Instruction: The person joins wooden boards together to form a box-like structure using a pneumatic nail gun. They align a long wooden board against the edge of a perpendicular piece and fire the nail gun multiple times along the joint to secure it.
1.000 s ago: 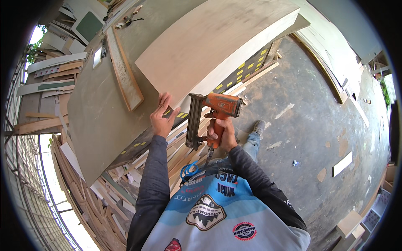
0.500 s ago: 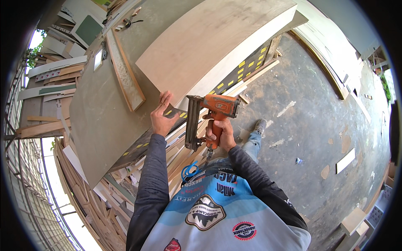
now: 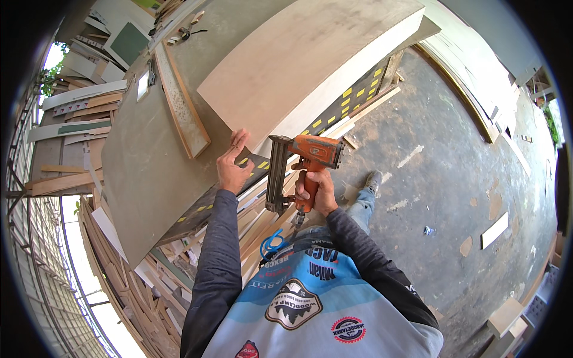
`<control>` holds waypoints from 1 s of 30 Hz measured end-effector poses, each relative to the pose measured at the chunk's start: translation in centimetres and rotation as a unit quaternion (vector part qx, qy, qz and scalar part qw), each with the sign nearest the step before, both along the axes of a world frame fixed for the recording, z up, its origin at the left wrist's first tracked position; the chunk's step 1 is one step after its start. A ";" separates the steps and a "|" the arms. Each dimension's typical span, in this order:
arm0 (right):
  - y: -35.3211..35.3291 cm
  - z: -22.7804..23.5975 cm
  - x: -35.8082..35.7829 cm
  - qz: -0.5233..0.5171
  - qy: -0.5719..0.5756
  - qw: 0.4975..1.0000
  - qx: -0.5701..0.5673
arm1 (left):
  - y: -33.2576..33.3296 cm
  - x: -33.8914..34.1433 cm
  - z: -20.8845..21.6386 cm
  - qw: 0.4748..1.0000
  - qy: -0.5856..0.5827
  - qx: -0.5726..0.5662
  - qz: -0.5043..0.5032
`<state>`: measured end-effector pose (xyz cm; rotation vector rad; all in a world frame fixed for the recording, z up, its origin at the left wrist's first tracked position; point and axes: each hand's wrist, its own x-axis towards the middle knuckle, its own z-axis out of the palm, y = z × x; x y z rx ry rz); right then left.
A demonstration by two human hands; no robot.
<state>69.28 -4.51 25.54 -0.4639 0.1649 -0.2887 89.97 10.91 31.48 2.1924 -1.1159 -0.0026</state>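
Observation:
My right hand (image 3: 320, 190) is wrapped around the grip of an orange and black nail gun (image 3: 316, 150). Its dark nose piece stands close to the near end of a long, pale wooden box-like panel (image 3: 298, 65). At that panel's near left corner is my left hand (image 3: 234, 166), fingers stretched out and thumb apart, the fingertips at the edge. Whether they press on the wood is hard to tell. Beneath the panel lies a large grey-brown board (image 3: 161, 179) serving as a work surface. A blue air hose (image 3: 272, 243) shows below the nail gun.
A narrow wooden frame piece (image 3: 181, 107) lies on the board at left, with a dark tool (image 3: 185, 34) farther back. Wood offcuts (image 3: 134, 286) are heaped below left. A black and yellow striped edge (image 3: 346, 101) runs under the panel. A white strip (image 3: 494, 231) lies on the concrete floor.
The whole view has shifted very slightly. Both hands and the nail gun keep practically the same place against the panel.

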 end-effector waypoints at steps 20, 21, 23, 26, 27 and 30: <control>2.8 -0.1 -0.2 0.011 -0.002 1.000 0.005 | -0.1 0.1 1.3 0.999 -0.011 0.040 0.003; 3.0 0.0 -0.2 0.004 0.002 1.000 0.006 | -0.1 0.0 1.4 0.999 0.000 0.039 0.007; 2.8 0.0 -0.2 0.008 -0.004 1.000 0.014 | -0.3 -0.2 1.6 0.999 0.021 0.037 0.013; 2.5 -0.3 -0.2 0.029 -0.022 0.999 0.029 | -0.2 -0.1 1.9 0.999 0.023 0.041 0.012; 2.5 -0.2 -0.2 0.028 -0.021 0.999 0.029 | -0.3 -0.2 2.0 0.999 0.032 0.035 0.013; 2.6 -0.4 -0.2 0.027 -0.013 0.999 0.028 | -0.3 -0.2 1.8 0.998 0.049 0.021 0.013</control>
